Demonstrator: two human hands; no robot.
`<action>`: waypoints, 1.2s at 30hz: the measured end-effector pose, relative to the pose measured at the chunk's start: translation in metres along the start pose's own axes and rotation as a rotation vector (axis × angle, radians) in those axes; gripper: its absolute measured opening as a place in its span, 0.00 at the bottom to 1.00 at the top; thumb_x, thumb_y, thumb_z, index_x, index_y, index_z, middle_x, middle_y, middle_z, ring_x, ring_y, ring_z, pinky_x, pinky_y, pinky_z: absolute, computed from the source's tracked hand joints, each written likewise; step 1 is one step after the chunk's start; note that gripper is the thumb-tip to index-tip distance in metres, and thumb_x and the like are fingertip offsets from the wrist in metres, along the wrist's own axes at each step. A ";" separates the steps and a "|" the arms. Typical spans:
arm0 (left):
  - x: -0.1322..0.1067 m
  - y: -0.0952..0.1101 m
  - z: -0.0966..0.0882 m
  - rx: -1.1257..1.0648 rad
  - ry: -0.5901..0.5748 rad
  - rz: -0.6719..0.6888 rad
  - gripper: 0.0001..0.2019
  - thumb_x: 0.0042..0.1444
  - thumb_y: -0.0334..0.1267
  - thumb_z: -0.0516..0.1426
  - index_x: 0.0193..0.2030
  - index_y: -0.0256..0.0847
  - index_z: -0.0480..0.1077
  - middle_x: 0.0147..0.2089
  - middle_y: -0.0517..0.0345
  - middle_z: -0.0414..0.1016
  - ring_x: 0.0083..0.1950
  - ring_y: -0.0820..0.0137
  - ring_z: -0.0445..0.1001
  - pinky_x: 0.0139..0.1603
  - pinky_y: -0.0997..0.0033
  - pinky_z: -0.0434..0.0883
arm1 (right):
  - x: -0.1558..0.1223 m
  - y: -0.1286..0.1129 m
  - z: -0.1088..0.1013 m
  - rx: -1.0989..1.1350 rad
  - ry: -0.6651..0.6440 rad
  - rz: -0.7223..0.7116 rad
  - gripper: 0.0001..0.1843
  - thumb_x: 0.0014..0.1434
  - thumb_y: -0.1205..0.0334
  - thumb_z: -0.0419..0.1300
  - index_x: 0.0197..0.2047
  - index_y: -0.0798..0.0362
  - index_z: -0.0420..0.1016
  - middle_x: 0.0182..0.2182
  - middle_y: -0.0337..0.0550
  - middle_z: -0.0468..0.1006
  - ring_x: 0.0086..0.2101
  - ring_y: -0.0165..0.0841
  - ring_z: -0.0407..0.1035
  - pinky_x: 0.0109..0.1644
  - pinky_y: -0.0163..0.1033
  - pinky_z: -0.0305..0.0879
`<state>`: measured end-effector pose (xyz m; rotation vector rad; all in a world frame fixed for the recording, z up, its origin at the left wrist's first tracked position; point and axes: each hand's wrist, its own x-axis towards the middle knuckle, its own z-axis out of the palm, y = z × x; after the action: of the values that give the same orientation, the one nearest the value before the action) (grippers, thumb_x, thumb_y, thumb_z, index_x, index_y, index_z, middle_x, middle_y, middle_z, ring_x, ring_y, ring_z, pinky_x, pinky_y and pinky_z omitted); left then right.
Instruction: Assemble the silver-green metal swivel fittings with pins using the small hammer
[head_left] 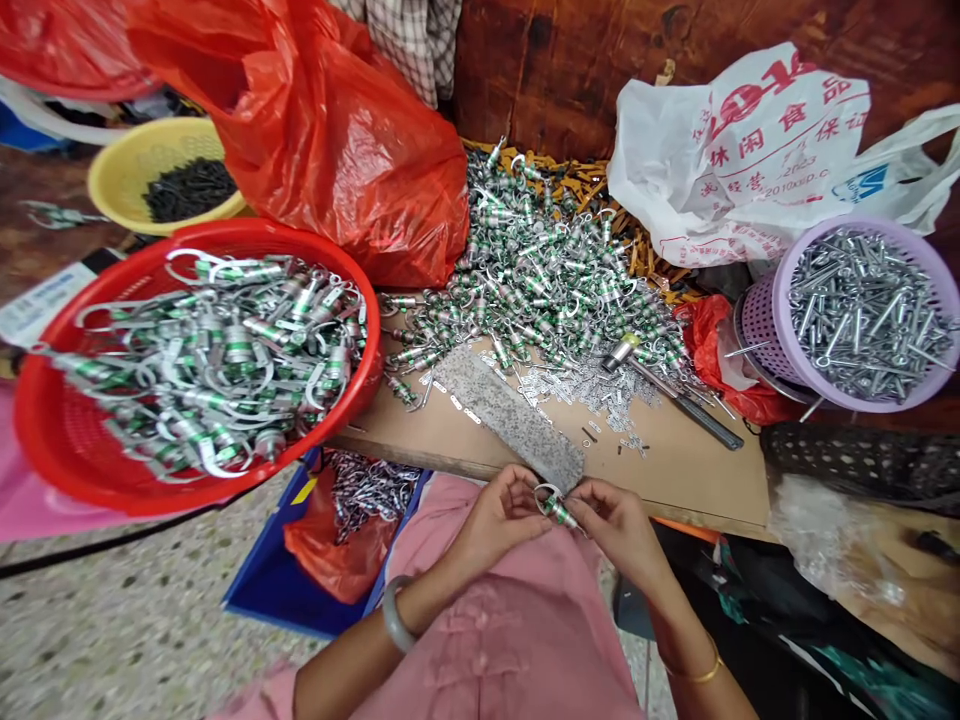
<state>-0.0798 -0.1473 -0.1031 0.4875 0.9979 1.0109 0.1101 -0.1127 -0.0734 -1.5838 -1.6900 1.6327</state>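
Both my hands meet just below the front edge of a wooden board (675,470), over my pink-clad lap. My left hand (499,515) and my right hand (619,520) pinch the two ends of one small silver and green metal part with a wire hook (556,507). Fingers of both hands are closed on it. A large heap of the same silver and green parts (540,270) lies on the board beyond my hands. A grey stone slab (510,415) rests on the board just above my left hand.
A red basket (52,430) of finished hooked parts stands at left. A purple basket (791,355) of metal pins is at right, a yellow bowl (124,165) at back left. Red bag (337,140), white bag (750,150), a screwdriver-like tool (675,395) and a blue bin (262,580) are nearby.
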 end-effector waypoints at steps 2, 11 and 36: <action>0.000 -0.008 0.004 -0.060 0.034 0.002 0.23 0.39 0.34 0.74 0.38 0.42 0.68 0.36 0.59 0.80 0.37 0.69 0.78 0.38 0.73 0.73 | 0.001 0.007 0.002 0.069 0.014 0.058 0.22 0.60 0.42 0.62 0.32 0.54 0.80 0.23 0.39 0.77 0.23 0.30 0.66 0.27 0.34 0.59; 0.012 -0.001 -0.001 -0.018 0.240 0.133 0.21 0.39 0.34 0.73 0.36 0.41 0.67 0.28 0.65 0.77 0.30 0.74 0.74 0.33 0.77 0.69 | 0.033 0.000 -0.031 -0.375 0.427 -0.142 0.17 0.66 0.48 0.58 0.38 0.52 0.80 0.34 0.45 0.81 0.32 0.36 0.73 0.38 0.38 0.66; 0.015 0.003 -0.006 -0.075 0.219 0.111 0.22 0.38 0.33 0.75 0.35 0.40 0.68 0.28 0.64 0.78 0.31 0.74 0.76 0.34 0.77 0.71 | 0.033 -0.046 -0.009 -0.429 0.046 -0.385 0.11 0.65 0.65 0.57 0.41 0.49 0.82 0.34 0.42 0.80 0.33 0.33 0.74 0.37 0.36 0.67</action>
<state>-0.0837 -0.1328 -0.1102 0.3784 1.1317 1.2158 0.0841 -0.0697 -0.0468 -1.3285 -2.2574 1.0892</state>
